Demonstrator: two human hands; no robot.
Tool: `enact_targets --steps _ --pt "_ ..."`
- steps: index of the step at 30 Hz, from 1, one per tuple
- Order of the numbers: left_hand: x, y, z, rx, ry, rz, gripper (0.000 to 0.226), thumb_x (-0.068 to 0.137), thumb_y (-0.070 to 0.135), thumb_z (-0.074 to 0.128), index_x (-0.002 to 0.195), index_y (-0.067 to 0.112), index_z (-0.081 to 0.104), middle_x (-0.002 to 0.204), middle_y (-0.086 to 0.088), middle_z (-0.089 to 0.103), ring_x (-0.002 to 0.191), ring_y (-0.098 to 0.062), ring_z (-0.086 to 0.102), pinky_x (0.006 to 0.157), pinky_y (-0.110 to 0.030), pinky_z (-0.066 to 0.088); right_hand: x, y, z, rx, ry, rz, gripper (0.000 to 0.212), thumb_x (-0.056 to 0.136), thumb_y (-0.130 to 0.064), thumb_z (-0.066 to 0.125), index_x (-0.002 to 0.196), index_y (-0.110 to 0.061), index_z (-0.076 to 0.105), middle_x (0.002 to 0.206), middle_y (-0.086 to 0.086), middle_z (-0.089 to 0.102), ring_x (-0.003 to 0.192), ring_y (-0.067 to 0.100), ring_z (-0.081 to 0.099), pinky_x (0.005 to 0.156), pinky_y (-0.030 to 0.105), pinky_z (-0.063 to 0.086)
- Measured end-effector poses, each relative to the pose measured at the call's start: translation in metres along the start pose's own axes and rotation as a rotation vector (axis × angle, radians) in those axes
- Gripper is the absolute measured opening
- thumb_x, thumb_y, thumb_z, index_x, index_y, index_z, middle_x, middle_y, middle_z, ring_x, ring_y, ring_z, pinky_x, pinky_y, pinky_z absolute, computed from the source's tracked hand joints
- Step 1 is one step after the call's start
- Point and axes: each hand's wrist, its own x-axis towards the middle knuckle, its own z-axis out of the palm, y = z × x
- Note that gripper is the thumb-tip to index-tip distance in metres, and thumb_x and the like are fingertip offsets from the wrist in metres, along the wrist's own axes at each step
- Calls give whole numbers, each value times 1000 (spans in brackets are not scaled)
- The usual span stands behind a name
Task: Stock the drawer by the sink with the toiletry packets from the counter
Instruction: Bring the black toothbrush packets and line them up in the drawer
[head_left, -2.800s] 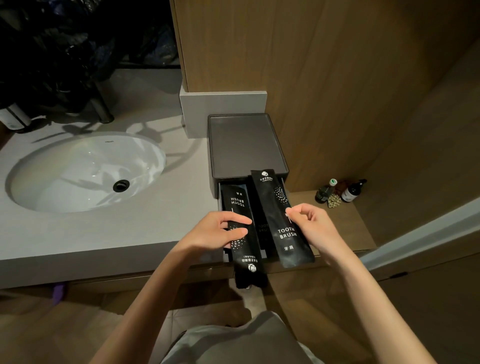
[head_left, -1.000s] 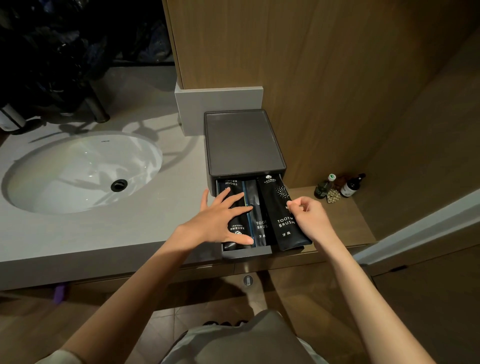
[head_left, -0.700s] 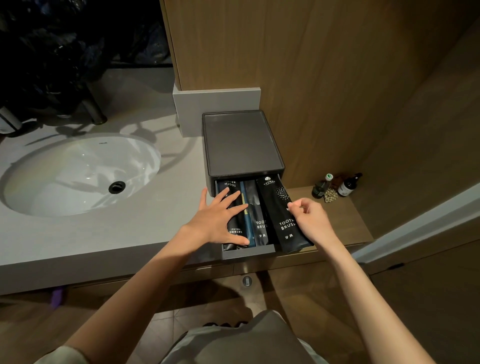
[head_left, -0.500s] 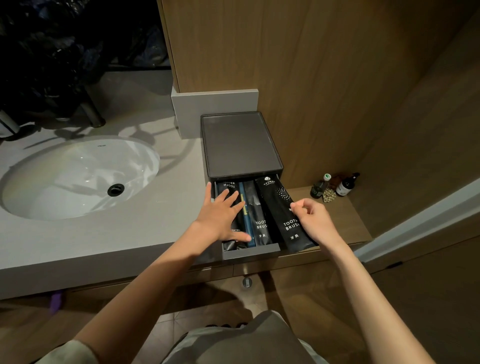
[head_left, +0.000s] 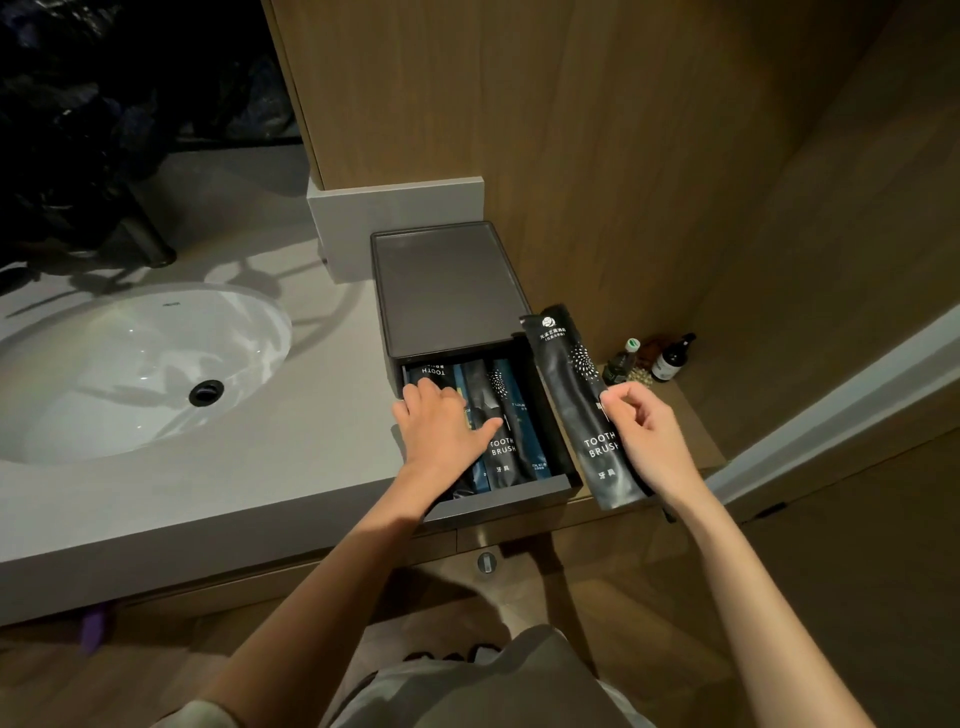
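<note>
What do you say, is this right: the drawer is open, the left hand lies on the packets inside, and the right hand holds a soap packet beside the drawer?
One thing is wrong: in the head view the packet in the right hand reads TOOTH BRUSH, not soap. The rest stands.

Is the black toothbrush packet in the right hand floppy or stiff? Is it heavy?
Probably fairly stiff: the toothbrush packet juts out straight though the right hand pinches only one edge. Likely light, since fingertips alone hold it up. Its shiny film looks a bit slippery.
</note>
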Motion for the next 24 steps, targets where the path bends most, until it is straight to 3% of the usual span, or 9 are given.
enact_targets --steps 4,10,16,19,24 --pt "0 9 4 59 16 -63 77 67 77 57 106 11 64 114 -7 49 110 -26 40 91 -37 29 7 4 18 -20 97 -9 17 98 -19 49 84 -15 58 72 3 57 63 9 48 55 14 38" --pt "-2 15 11 11 20 -143 72 61 72 67 103 13 65 116 -8 47 112 -27 38 93 -38 30 15 14 39 -23 168 19 16 97 -19 48 87 -11 57 75 9 52 60 10 40 58 22 34" --pt "0 19 7 -43 -20 -225 47 68 63 70 90 22 72 116 -5 45 115 -27 37 95 -37 27 19 16 38 -6 139 17 15 98 -18 47 90 -11 57 80 9 55 70 15 45 65 29 38" --pt "1 21 5 -39 -40 -259 35 78 54 66 89 22 74 118 -5 45 117 -27 36 94 -37 26 22 17 36 2 118 9 15 98 -18 47 91 -10 57 77 5 55 65 12 44 63 28 37" --pt "20 15 -16 -177 -242 -378 40 75 60 66 94 25 73 123 -1 55 122 -26 39 95 -39 30 25 17 34 16 83 17 15 98 -19 47 90 -11 57 72 1 53 63 10 43 60 25 36"
